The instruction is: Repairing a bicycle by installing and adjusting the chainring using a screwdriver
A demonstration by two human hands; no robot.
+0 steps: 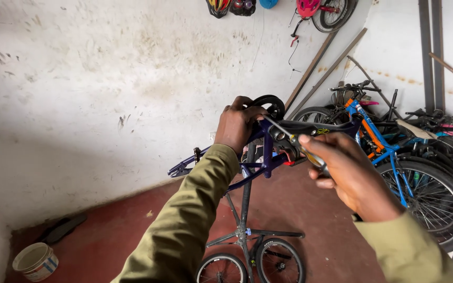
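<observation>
Olive sleeves lead to both hands: the right hand (pixel 349 175) is closed on a screwdriver (pixel 302 147) angled into the dark blue bike frame (pixel 260 162), clamped high on a repair stand (pixel 245 209). The left hand (pixel 237 126) grips the frame. A slipping tip could stab those fingers (pixel 242 105).

left hand (pixel 237 126) gripping bike frame (pixel 260 165), right hand (pixel 349 175) holding screwdriver (pixel 294 141)

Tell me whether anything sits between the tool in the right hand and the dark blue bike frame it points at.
Nothing visible does. The right hand holds a slim metal tool whose tip already reaches the dark blue bike frame on the repair stand. The left hand grips the frame beside that spot, not across the tool's line.
</observation>
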